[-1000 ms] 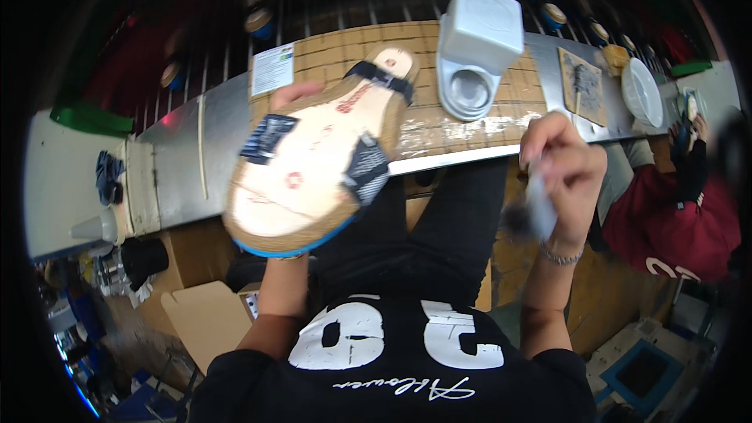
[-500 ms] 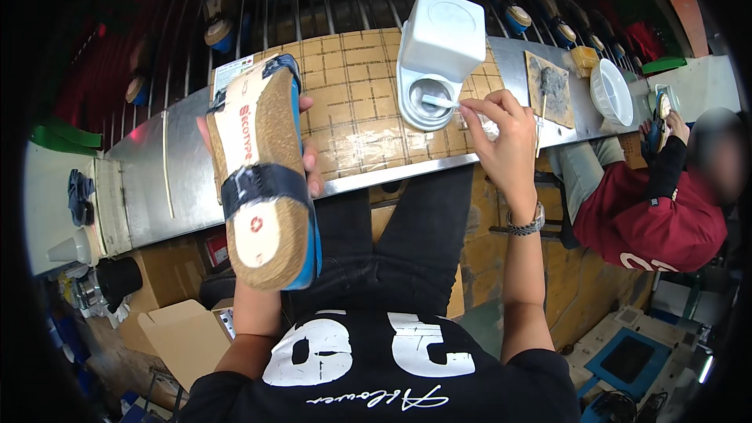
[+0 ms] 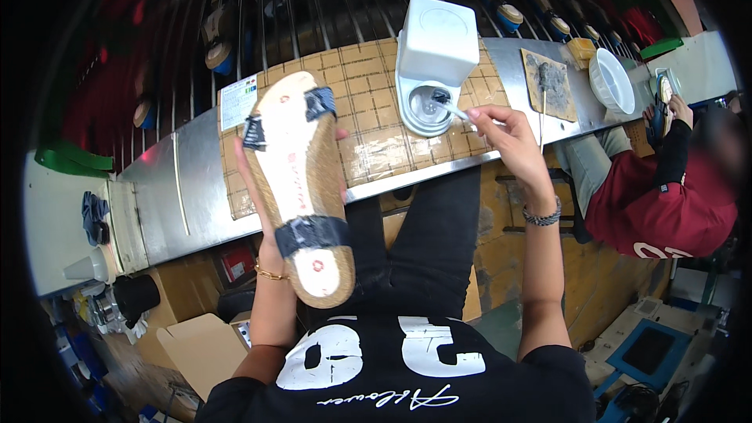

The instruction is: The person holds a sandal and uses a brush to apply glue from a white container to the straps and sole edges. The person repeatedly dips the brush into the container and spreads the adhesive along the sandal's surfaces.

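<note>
My left hand (image 3: 255, 192) is wrapped round a sandal (image 3: 301, 180), its cork-brown sole with a white centre panel facing up. Dark strap pieces cross it near the heel and lie at both sides of the forefoot. Most of that hand's fingers are hidden behind the sandal. Between thumb and fingers of my right hand (image 3: 509, 137) is the pale handle of a small brush (image 3: 456, 110). The brush's dark tip is in the round cup of a white dispenser (image 3: 439, 41), which holds whitish or clear contents I cannot identify.
Brown cardboard (image 3: 368, 86) covers part of the metal bench (image 3: 149, 211). To the right are a stained board (image 3: 558, 102) with a thin stick, a yellow block (image 3: 580, 50) and a white basket (image 3: 611, 86). A co-worker (image 3: 666, 180) sits at right. Beyond, a rod rack (image 3: 298, 0) bears more footwear.
The sandal has tilted so its whole sole faces up, and its blue side is out of sight. My right hand has swung the brush round; its dark tip now shows in the cup.
</note>
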The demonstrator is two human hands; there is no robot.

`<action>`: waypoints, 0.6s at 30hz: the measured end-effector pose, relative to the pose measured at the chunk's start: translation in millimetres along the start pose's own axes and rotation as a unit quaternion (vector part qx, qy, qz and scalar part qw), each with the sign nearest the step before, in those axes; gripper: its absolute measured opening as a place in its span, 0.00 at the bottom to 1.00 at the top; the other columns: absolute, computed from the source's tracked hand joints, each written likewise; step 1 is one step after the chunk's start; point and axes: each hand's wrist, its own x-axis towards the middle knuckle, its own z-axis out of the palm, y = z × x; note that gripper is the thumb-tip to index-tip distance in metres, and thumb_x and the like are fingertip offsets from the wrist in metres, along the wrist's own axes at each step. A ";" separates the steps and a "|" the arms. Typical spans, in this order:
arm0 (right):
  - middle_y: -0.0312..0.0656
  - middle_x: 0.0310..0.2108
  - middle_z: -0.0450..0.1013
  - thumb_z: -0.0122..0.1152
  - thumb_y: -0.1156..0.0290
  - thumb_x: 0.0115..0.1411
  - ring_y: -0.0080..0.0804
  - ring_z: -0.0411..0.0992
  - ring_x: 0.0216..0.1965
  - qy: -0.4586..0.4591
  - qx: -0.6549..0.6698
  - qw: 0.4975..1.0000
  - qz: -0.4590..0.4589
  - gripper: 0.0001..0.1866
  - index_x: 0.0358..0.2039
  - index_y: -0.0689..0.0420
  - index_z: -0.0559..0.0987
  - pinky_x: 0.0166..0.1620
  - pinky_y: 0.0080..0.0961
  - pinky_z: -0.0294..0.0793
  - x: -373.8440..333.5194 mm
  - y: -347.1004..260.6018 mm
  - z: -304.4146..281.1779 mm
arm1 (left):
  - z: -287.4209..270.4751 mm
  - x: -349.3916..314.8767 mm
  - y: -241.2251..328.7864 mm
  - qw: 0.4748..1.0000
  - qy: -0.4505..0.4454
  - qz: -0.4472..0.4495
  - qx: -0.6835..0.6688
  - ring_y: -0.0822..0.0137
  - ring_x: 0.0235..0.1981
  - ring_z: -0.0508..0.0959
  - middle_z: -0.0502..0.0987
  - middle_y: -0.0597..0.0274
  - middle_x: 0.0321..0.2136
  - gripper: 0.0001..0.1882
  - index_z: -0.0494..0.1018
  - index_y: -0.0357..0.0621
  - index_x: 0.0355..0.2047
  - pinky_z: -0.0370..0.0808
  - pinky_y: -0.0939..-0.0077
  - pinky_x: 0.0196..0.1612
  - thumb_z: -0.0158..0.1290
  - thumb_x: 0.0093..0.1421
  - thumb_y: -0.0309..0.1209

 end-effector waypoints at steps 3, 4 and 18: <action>0.33 0.29 0.78 0.66 0.70 0.63 0.17 0.70 0.32 0.063 -0.119 0.982 -0.131 0.08 0.39 0.61 0.86 0.35 0.18 0.66 -2.6 -29.9 -10.0 | -29.2 -0.6 -10.1 0.996 0.000 0.003 0.086 0.53 0.32 0.83 0.70 0.30 0.54 0.53 0.55 0.37 0.67 0.85 0.64 0.28 0.30 0.61 0.74; 0.37 0.28 0.78 0.70 0.72 0.59 0.21 0.72 0.30 0.115 -0.165 0.942 -0.271 0.08 0.38 0.59 0.87 0.34 0.18 0.69 -3.3 -43.8 -9.4 | -28.8 -3.8 -10.2 0.995 -0.015 -0.009 0.097 0.52 0.42 0.84 0.69 0.32 0.57 0.52 0.54 0.39 0.68 0.87 0.64 0.34 0.30 0.62 0.73; 0.38 0.31 0.74 0.73 0.82 0.47 0.23 0.72 0.32 0.130 -0.104 0.894 -0.416 0.13 0.36 0.57 0.88 0.34 0.17 0.70 -69.7 -114.3 58.4 | 47.0 -29.0 -13.8 0.960 -0.147 0.025 0.235 0.63 0.51 0.80 0.78 0.47 0.51 0.54 0.65 0.31 0.61 0.76 0.67 0.55 0.32 0.62 0.75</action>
